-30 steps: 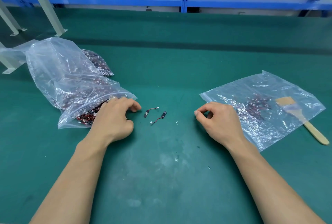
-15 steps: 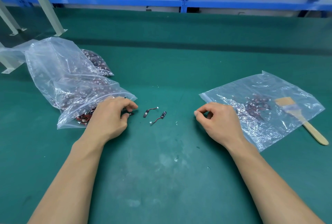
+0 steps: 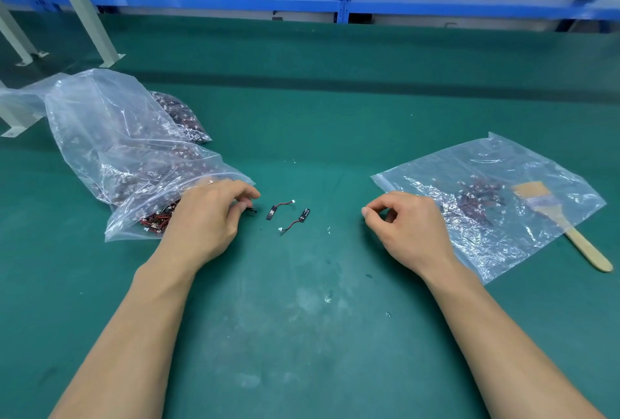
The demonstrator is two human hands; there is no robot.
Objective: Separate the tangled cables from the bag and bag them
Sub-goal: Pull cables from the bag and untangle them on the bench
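Note:
A large clear bag [image 3: 110,136] full of tangled red-black cables lies at the left, its mouth facing right. My left hand [image 3: 204,217] sits at that mouth and pinches a small black cable piece [image 3: 251,211] between thumb and fingers. Two short separated cables lie on the mat between my hands, one [image 3: 280,207] beside the other [image 3: 297,219]. My right hand [image 3: 407,227] rests on the mat with fingers loosely curled, holding nothing, at the near-left edge of a flat clear bag [image 3: 486,190] holding a small pile of cables [image 3: 479,195].
A wooden-handled brush [image 3: 567,227] lies partly on the right bag. The green mat [image 3: 302,318] spreads in front of me. Grey frame legs [image 3: 80,5] stand at the far left, and a blue shelf [image 3: 342,2] runs along the back.
My left hand has drawn a little out of the bag's mouth, bringing a small cable piece with it. My right hand stayed still.

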